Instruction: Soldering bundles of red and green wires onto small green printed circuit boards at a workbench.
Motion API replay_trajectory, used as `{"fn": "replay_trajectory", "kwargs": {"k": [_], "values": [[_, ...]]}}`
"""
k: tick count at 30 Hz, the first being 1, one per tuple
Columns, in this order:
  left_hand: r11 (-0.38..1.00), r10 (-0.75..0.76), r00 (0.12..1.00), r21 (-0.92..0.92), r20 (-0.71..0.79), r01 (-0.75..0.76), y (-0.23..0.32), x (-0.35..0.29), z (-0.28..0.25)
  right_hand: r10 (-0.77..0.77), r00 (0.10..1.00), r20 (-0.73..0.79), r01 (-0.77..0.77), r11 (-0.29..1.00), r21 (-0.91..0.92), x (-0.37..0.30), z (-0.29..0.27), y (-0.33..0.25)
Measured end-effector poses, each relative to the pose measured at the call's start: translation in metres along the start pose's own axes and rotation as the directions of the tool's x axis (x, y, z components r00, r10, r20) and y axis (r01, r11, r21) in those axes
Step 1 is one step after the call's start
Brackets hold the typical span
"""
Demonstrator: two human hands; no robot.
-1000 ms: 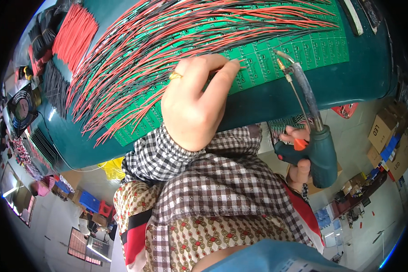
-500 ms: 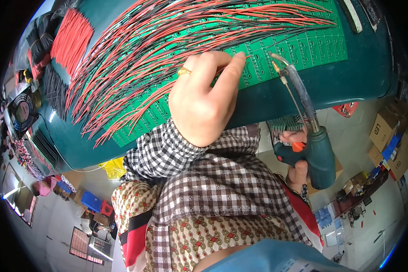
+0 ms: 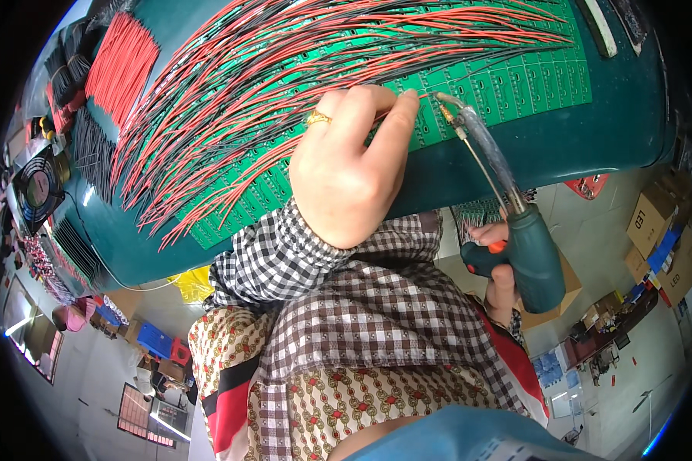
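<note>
Cardboard boxes stood near the green table; the left hand pinched, apparently, a wire; the right hand clasped a soldering gun.

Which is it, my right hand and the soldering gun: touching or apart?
Touching. The head view shows your right hand curled around the soldering gun, with fingers against its body.

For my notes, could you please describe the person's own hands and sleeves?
The bare left hand wears a golden ring; the left sleeve is checked black and white, gathered at the cuff. The right hand is bare; the right sleeve barely shows.
</note>
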State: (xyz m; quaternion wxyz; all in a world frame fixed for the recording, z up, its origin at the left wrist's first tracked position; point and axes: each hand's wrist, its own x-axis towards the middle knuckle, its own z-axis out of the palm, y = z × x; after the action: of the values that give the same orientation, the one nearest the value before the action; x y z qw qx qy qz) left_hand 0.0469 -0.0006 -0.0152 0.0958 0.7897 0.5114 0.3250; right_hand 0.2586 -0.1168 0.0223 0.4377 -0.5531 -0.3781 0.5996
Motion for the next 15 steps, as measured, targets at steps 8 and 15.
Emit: {"fn": "replay_trajectory", "kwargs": {"k": [8,15], "values": [[1.0,0.001,1.0,0.004,-0.005,-0.001,0.0,0.0,0.001,0.004,0.998,-0.058,-0.004,1.0,0.003,0.002,0.004,0.0],[1.0,0.006,1.0,0.006,-0.015,-0.006,-0.001,0.0,0.001,-0.026,1.0,0.014,0.027,0.99,-0.139,0.0,0.001,-0.006]]}}
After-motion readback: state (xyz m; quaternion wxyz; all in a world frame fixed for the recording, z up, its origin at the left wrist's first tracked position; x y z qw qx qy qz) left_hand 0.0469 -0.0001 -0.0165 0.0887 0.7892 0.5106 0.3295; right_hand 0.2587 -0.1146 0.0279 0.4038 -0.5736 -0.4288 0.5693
